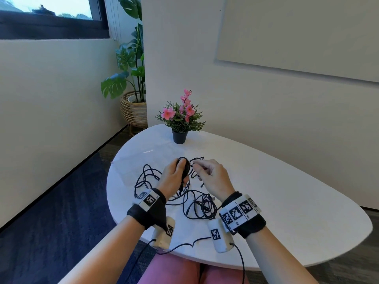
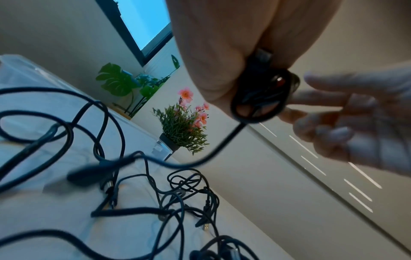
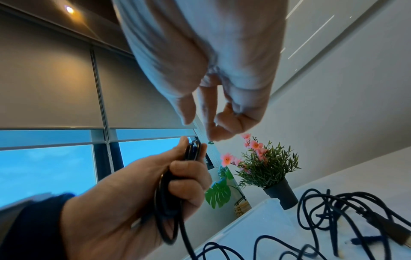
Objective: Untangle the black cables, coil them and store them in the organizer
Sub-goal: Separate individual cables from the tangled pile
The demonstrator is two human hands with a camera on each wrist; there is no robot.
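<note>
Cables point(image 1: 194, 203) lie tangled on the table point(image 1: 287, 191) nearest me. Above them, my left hand point(image 1: 174, 177) grips a small coil point(image 1: 185, 165); my right hand point(image 1: 213, 177), loosely curled and empty, should feed slack evenly. No organizer is plainly seen.

I see loose black cables point(image 1: 190, 201) sprawled across the table point(image 1: 287, 201) under and between both my hands, blocking any low pass there. A flower pot point(image 1: 179, 137) stands at the far edge; the table's right side lies bare.
</note>
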